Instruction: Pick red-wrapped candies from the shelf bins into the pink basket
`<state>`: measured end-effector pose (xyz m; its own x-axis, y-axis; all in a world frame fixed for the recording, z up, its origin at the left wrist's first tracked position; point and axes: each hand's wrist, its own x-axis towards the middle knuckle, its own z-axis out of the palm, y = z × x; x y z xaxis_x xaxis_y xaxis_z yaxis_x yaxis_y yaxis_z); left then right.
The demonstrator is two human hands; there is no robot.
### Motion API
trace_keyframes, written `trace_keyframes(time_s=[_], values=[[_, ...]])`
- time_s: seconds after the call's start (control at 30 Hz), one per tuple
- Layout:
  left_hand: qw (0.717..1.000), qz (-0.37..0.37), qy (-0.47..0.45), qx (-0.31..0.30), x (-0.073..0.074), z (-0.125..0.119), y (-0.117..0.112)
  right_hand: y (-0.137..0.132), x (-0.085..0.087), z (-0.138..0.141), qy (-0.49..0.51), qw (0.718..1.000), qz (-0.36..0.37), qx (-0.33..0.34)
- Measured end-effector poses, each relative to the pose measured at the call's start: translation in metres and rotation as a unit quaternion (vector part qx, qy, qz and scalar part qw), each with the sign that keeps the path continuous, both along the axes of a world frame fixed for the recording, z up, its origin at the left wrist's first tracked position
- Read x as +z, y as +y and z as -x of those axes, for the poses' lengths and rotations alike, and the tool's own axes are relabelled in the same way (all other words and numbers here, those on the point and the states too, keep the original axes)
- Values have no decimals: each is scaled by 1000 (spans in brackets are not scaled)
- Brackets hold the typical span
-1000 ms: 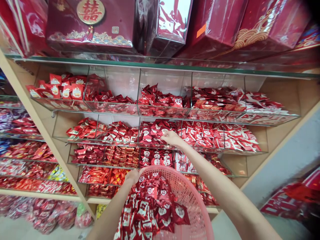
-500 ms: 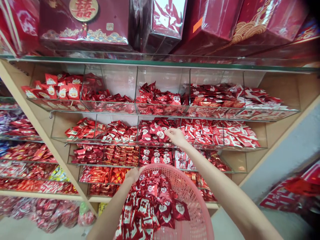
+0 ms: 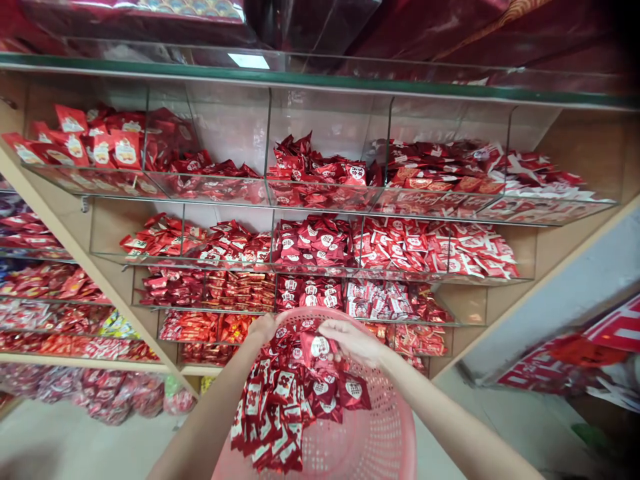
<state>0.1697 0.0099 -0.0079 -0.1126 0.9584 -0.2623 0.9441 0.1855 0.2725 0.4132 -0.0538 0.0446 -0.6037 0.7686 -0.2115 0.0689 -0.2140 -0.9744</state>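
Observation:
My left hand (image 3: 263, 328) grips the far rim of a pink perforated plastic basket (image 3: 380, 427) that holds a heap of red foil candy packets (image 3: 290, 407). My right hand (image 3: 350, 340) is over the basket, fingers pinched on one red packet with a white round label (image 3: 317, 347). Just beyond the basket stand clear acrylic shelf bins; the middle bin (image 3: 315, 247) on the second row is filled with matching red packets.
Tiers of clear bins (image 3: 450, 250) full of red wrapped sweets fill a wooden shelf unit. A glass shelf (image 3: 320, 77) above carries large red gift boxes. More sweets fill shelves at left (image 3: 45, 293). A grey wall and red items (image 3: 575, 360) lie at right.
My right hand has drawn back from the middle bin down to the basket, bringing a red packet with it. The view has tilted downward. My left hand has stayed on the basket rim.

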Motion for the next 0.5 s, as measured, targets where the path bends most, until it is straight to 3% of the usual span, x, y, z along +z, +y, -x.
trace_keyframes(time_s=[0.07, 0.17, 0.33, 0.5], values=[[1000, 12, -9, -2, 2, 0, 0, 3, -10, -3, -99, 988, -115, 38], [1000, 18, -10, 5, 4, -1, 0, 7, -18, -2, -255, 924, -259, 117], [1000, 15, -6, 14, 4, -3, 0, 2, -26, 23, -482, 791, -306, 220], [1000, -8, 18, 18, 1, -2, -1, -8, -39, 58, -588, 668, -342, 301]])
